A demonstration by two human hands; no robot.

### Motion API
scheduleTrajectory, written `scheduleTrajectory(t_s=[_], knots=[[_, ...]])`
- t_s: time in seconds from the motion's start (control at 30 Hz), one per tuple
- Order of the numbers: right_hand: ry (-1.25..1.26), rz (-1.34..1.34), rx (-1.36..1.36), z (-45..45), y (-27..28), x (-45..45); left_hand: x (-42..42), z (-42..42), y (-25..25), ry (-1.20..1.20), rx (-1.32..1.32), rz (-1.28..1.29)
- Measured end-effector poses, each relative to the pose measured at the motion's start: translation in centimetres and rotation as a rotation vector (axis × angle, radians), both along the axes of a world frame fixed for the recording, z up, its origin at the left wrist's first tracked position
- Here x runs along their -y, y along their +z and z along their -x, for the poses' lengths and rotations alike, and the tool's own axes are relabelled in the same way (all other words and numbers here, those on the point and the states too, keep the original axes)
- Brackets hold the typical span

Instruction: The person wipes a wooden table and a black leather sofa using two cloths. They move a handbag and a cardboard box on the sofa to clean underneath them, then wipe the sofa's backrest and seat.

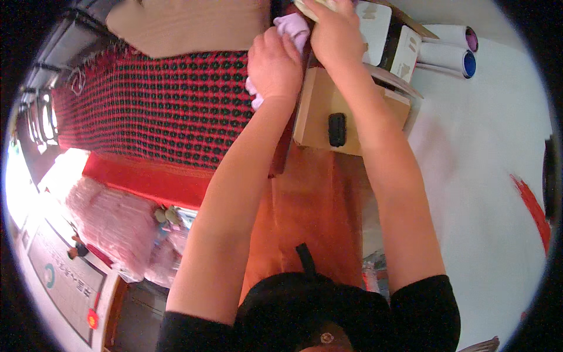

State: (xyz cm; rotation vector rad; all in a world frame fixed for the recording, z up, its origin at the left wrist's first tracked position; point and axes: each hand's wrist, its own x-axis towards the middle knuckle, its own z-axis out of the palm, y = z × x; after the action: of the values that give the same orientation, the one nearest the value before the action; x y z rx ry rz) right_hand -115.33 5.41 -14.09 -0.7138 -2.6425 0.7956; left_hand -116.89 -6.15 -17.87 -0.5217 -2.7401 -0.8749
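Observation:
At the top middle my left hand (275, 66) grips a crumpled pale pink cloth (294, 28), which bunches out above and below the fingers. It lies along the dark reddish edge (281, 158) of a piece of furniture. Just to its right, my right hand (336, 37) is closed on a pale yellow cloth (310, 11), partly cut off by the top of the picture. A red and black patterned textile (176, 110) spreads to the left of my left hand.
Below my right hand is a cardboard box (312, 119) with a small black object (337, 130) on it. White boxes (374, 31) and rolled sheets (444, 57) are at upper right. Tan cardboard (193, 26) covers the top left. Pink plastic-wrapped bundles (118, 220) lie at lower left.

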Motion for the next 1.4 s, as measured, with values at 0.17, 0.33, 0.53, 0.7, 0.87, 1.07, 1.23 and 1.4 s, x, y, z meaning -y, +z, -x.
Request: scheduleTrajectory(t_s=[0.17, 0.33, 0.53, 0.7, 0.87, 1.07, 1.23, 1.4], knots=[[0.131, 0.096, 0.096, -10.6, 0.1, 8.7, 8.5, -5.7, 0.1, -0.142, 0.200, -0.077], [0.311, 0.059, 0.278, -19.2, 2.6, 15.6, 24.1, -17.1, -2.1, 0.009, 0.621, -0.065], [0.432, -0.235, 0.043, -11.8, 2.0, 11.7, 34.4, -14.9, -4.6, 0.151, 0.612, -0.011], [0.569, -0.409, -0.141, -2.4, -1.5, 10.0, 33.9, 1.3, -8.2, 0.123, 0.109, 0.002], [0.548, -0.399, -0.087, -2.2, -1.9, 10.0, 29.1, 3.6, -10.6, 0.244, 0.193, 0.470], [0.576, -0.405, 0.008, -1.8, -1.4, 10.6, 27.2, -12.4, -9.0, -0.109, 0.794, 0.088], [0.592, -0.415, 0.039, -1.9, -1.5, 10.4, 32.0, -16.6, -5.4, -0.415, 0.723, 0.015], [0.581, -0.444, 0.037, -1.8, -1.4, 10.3, 36.8, -0.5, -7.0, -0.134, 0.286, 0.215]])
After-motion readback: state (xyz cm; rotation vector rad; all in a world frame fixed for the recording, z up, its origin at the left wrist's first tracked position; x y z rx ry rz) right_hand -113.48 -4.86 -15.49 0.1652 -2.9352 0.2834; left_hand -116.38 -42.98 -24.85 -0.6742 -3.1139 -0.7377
